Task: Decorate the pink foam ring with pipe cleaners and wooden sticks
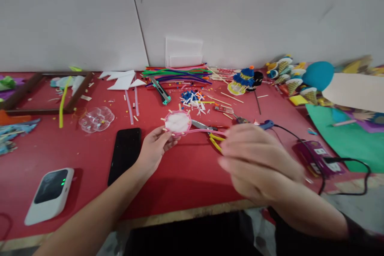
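A small round white disc (177,121) with short pale sticks standing out around its rim is pinched at its lower left edge by my left hand (155,146). Pink strand circles the rim of the disc. From there a length of pink pipe cleaner (204,131) stretches right, pulled fairly straight, into my right hand (259,160). That hand is blurred, its fingers closed around the strand's far end, which they hide. Behind the strand lie pliers with yellow handles (216,142), partly covered by my right hand.
On the red table (180,180) lie a black phone (124,154), a white device with green lights (50,196), a box cutter (161,90) and coloured pipe cleaners (177,75). A glue gun (265,125) has a cable beside a purple box (319,158). Small decorated cones (294,85) stand back right.
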The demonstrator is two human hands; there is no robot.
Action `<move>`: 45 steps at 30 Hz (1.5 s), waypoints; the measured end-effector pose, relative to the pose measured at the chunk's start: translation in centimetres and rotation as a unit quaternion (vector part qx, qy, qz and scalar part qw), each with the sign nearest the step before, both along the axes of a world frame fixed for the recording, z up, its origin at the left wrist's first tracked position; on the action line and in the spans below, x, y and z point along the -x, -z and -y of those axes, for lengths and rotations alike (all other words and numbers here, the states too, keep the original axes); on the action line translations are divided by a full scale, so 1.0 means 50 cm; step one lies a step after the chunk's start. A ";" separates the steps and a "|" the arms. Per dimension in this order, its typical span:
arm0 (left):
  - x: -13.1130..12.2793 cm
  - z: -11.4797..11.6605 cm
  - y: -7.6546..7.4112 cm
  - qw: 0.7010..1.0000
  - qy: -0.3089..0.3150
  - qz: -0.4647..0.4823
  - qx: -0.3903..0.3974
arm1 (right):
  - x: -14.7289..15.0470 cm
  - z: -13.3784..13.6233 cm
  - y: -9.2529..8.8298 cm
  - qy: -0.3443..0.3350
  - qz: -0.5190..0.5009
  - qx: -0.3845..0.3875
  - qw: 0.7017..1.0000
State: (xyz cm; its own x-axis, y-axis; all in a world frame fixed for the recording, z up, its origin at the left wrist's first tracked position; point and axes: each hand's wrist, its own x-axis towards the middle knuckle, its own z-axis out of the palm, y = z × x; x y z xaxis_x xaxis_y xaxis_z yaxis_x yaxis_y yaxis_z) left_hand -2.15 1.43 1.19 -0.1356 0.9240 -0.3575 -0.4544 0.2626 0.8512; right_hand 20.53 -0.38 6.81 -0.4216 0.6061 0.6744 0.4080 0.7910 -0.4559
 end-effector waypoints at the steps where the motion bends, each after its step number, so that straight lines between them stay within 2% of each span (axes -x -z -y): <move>1: -0.001 0.001 0.001 1.000 0.003 -0.004 -0.001 | 0.018 -0.026 0.013 -0.025 -0.017 -0.106 0.994; 2: -0.001 0.002 0.001 1.000 0.005 -0.009 -0.001 | 0.033 -0.045 0.032 -0.028 0.001 -0.149 0.988; 5: -0.004 0.005 0.003 0.999 0.016 -0.035 0.000 | 0.061 -0.068 0.092 0.041 0.053 -0.156 0.985; 8: -0.008 0.008 0.004 0.998 0.027 -0.058 -0.005 | 0.065 -0.065 0.117 0.099 0.082 -0.161 0.979; 13: -0.011 0.012 0.004 0.997 0.036 -0.069 -0.006 | 0.059 -0.061 0.107 0.095 0.090 -0.126 0.983; 16: -0.010 0.013 0.002 0.998 0.031 -0.059 -0.011 | 0.060 -0.063 0.106 0.127 0.046 -0.105 0.985; 18: -0.010 0.014 0.002 0.998 0.017 -0.054 -0.017 | 0.062 -0.065 0.109 0.125 0.018 -0.065 0.990; 21: -0.009 0.015 0.000 0.998 0.001 -0.053 -0.020 | 0.064 -0.064 0.115 0.097 -0.004 0.034 0.995; 24: -0.010 0.017 -0.004 0.997 0.002 -0.077 -0.030 | 0.065 -0.062 0.118 0.113 -0.007 0.128 0.985; 30: -0.012 0.023 -0.009 0.987 0.031 -0.135 -0.078 | 0.065 -0.067 0.110 0.097 -0.026 0.174 0.979; 38: -0.014 0.031 -0.017 0.977 0.035 -0.177 -0.117 | 0.069 -0.066 0.104 0.112 -0.047 0.289 0.950; 42: -0.014 0.033 -0.017 0.970 0.041 -0.193 -0.145 | 0.066 -0.069 0.114 0.046 -0.072 0.350 0.933; 45: -0.015 0.035 -0.018 0.970 0.047 -0.185 -0.151 | 0.065 -0.072 0.118 0.005 -0.112 0.404 0.908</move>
